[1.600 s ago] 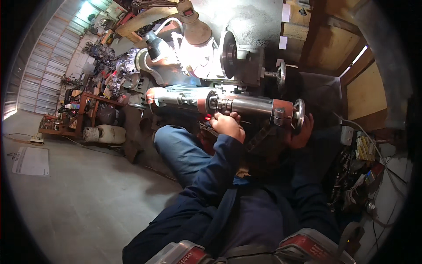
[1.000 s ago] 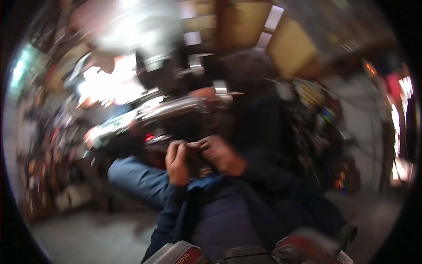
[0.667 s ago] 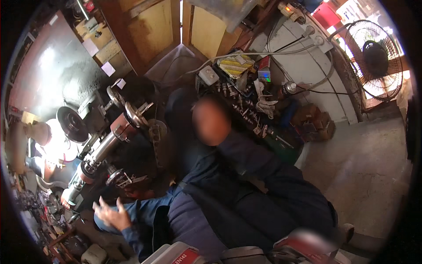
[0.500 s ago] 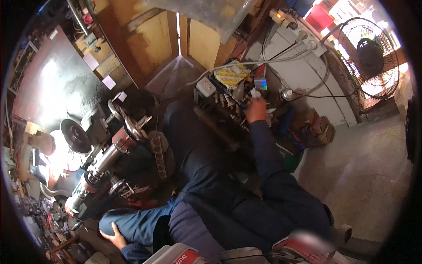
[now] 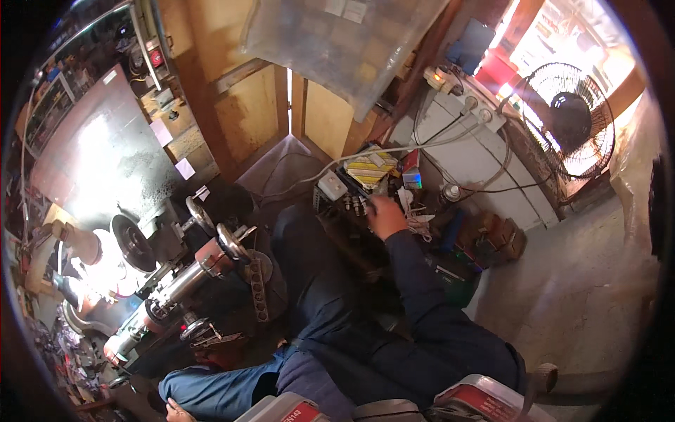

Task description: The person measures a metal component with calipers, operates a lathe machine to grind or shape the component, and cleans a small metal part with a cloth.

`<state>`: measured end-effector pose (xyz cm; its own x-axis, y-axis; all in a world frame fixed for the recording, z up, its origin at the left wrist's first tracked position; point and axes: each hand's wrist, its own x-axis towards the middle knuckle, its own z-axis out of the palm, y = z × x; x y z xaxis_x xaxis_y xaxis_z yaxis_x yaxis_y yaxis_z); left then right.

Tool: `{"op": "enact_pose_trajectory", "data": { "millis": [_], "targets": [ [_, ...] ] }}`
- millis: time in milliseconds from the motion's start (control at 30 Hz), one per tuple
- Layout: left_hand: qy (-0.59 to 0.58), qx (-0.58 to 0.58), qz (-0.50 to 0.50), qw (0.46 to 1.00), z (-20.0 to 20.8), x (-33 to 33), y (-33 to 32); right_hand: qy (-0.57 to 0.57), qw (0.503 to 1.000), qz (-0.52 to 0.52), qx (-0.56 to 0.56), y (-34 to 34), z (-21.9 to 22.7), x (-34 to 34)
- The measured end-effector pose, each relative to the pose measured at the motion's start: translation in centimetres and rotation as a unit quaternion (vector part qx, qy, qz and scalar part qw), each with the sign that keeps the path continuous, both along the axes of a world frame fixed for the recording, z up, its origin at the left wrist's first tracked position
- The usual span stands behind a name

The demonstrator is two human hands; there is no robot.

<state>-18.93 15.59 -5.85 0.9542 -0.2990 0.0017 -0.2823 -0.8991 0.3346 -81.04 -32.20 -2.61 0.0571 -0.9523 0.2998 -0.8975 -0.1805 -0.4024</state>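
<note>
My right hand (image 5: pixel 386 219) reaches over a cluttered low surface. Its fingers are curled downward beside several metal tool holders or fittings (image 5: pixel 356 205); whatever lies under the fingertips is hidden. Just beyond it are a yellow-and-white striped packet (image 5: pixel 371 169) and a white socket box (image 5: pixel 332 186). Crumpled white paper or cloth (image 5: pixel 420 226) lies to the hand's right. At the lower edge, my left hand (image 5: pixel 180 411) rests by my bent knee, partly cut off, with its visible fingers stretched out and nothing seen in them.
A lathe-like machine (image 5: pixel 172 288) with handwheels stands on the left under a bright lamp. A holed metal strip (image 5: pixel 259 288) is beside my leg. To the right are small brown boxes (image 5: pixel 500 239), a spray can (image 5: pixel 450 192), trailing cables and a black fan (image 5: pixel 569 121).
My right hand has come back toward me and a little left, from the white items to the metal pieces. My left hand sits lower in view. The whole view has shifted.
</note>
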Motion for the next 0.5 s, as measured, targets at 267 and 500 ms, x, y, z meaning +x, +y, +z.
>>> {"op": "enact_pose_trajectory", "data": {
  "millis": [267, 500],
  "targets": [
    [-0.174, -0.145, -0.341, 0.912, 9.4, 2.2, -2.0, -0.019, 0.836, 0.545, -0.053, 1.8, 20.8, 28.8],
    [-0.152, -0.765, -0.011, 0.626, 14.3, 14.7, -7.2, 0.019, 0.639, 0.768, 0.046, 9.9, 28.3, 51.4]
  ]
}}
